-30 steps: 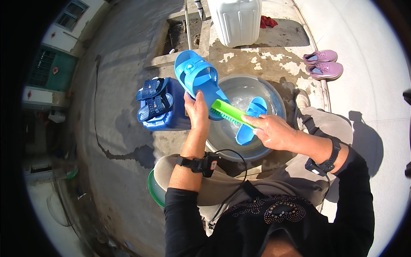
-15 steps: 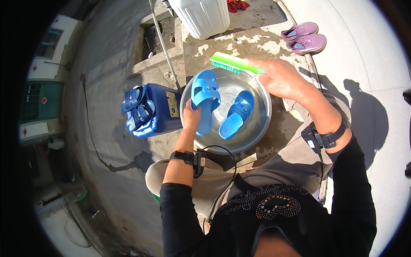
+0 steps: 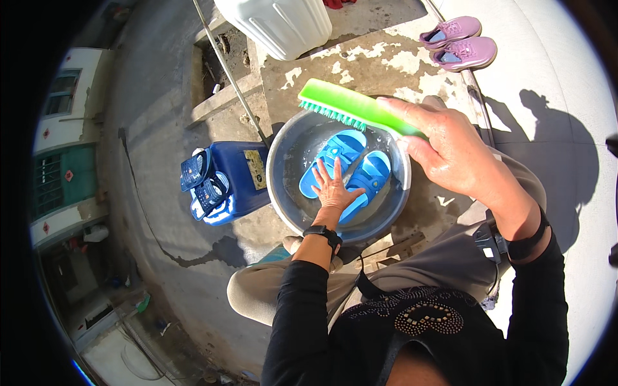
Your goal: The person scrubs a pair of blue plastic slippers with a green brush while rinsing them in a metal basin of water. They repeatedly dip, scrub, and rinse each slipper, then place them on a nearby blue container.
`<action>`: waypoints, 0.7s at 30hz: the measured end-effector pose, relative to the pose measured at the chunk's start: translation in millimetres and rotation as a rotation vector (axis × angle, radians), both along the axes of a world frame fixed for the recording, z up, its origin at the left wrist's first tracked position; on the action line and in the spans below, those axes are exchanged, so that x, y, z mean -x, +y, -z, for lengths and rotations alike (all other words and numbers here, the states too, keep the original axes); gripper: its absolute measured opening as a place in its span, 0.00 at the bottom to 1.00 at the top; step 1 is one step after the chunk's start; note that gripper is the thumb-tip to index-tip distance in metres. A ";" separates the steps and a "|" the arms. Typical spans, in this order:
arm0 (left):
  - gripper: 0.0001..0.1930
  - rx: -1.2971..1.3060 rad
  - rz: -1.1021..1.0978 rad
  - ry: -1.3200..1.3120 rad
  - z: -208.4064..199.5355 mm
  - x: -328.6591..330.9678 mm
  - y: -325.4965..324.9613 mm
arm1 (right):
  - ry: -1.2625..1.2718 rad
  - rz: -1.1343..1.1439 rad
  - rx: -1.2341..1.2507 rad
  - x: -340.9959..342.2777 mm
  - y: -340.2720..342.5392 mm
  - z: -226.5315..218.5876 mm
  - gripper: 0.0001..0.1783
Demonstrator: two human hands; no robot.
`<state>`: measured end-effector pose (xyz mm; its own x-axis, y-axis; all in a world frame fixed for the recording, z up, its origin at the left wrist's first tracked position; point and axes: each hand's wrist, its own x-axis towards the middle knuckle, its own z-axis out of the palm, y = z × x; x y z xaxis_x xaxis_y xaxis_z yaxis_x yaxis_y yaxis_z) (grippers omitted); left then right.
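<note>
Two light blue slippers lie side by side in a round metal basin (image 3: 275, 193) of water. Over the lower part of the left slipper (image 3: 344, 145), my left hand (image 3: 335, 193) is spread with its fingers apart, holding nothing; whether it touches the slipper I cannot tell. The right slipper (image 3: 370, 177) rests just beside my thumb. My right hand (image 3: 447, 145) grips the handle of a bright green scrub brush (image 3: 341, 103). Its teal bristles face down, above the basin's far rim.
Left of the basin, a blue jerrycan (image 3: 235, 170) carries a pair of dark blue sandals (image 3: 209, 183). Behind stands a white plastic container (image 3: 280, 29) near a long pole (image 3: 232, 71). Pink shoes (image 3: 467, 51) sit at the far right.
My left hand has let go of the left slipper, which now lies lower in the basin, turned to the right. The brush has come nearer and looks larger, still in my right hand.
</note>
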<state>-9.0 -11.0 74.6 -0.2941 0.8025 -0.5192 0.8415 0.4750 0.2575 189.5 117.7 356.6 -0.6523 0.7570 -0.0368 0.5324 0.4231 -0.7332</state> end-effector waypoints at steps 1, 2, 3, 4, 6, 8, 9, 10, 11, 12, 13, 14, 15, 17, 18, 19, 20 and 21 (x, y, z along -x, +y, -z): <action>0.63 -0.013 0.032 0.003 0.7 -7.8 1.1 | 0.035 -0.008 -0.002 -0.1 -0.4 -1.6 0.30; 0.58 -0.016 0.049 0.002 2.3 -12.6 1.5 | 0.053 -0.018 0.049 0.4 -0.8 -2.7 0.30; 0.55 0.035 0.024 0.022 4.9 -15.4 2.5 | 0.076 -0.018 0.048 0.4 -1.3 -3.5 0.30; 0.53 0.056 -0.003 0.024 7.9 -15.3 3.3 | 0.087 -0.025 0.064 0.1 -1.3 -4.9 0.31; 0.45 0.093 -0.040 0.043 14.9 -12.3 6.4 | 0.069 -0.030 0.102 0.2 -0.8 -6.6 0.32; 0.44 0.106 -0.047 0.013 23.5 -8.0 13.5 | 0.032 -0.045 0.081 0.6 0.0 -7.4 0.32; 0.44 0.149 -0.055 -0.023 27.4 -5.6 17.7 | 0.019 -0.041 0.076 1.0 0.6 -7.5 0.32; 0.45 0.209 -0.051 -0.032 31.1 0.1 23.2 | 0.011 -0.052 0.083 1.4 0.8 -7.2 0.32; 0.47 0.227 -0.049 -0.029 33.9 4.8 26.9 | 0.018 -0.060 0.079 1.8 1.0 -6.8 0.32; 0.47 0.265 -0.037 0.010 35.9 9.4 30.0 | 0.024 -0.068 0.077 2.4 0.8 -6.2 0.32; 0.47 0.262 -0.032 0.021 37.4 10.5 31.5 | 0.027 -0.076 0.072 2.9 0.6 -5.4 0.32; 0.48 0.252 -0.039 0.049 38.4 9.9 32.0 | 0.029 -0.070 0.073 3.4 0.3 -4.7 0.32; 0.49 0.242 -0.089 -0.016 38.9 8.7 31.7 | 0.047 -0.076 0.052 3.9 0.0 -3.7 0.32; 0.51 0.141 -0.197 -0.038 39.0 -2.9 25.8 | 0.084 -0.083 -0.002 4.8 -0.5 -2.1 0.31; 0.55 0.214 -0.291 -0.067 40.2 -12.2 25.0 | 0.085 -0.086 -0.001 5.1 -0.9 -1.4 0.31; 0.56 0.250 -0.331 -0.112 40.3 -17.5 23.0 | 0.085 -0.088 0.003 5.6 -1.3 -0.7 0.31; 0.56 0.214 -0.315 -0.045 40.3 -16.4 21.3 | 0.089 -0.095 0.001 5.9 -1.8 -0.1 0.31; 0.56 0.234 -0.288 -0.082 40.5 -17.7 19.4 | 0.076 -0.098 0.008 6.3 -2.4 0.4 0.31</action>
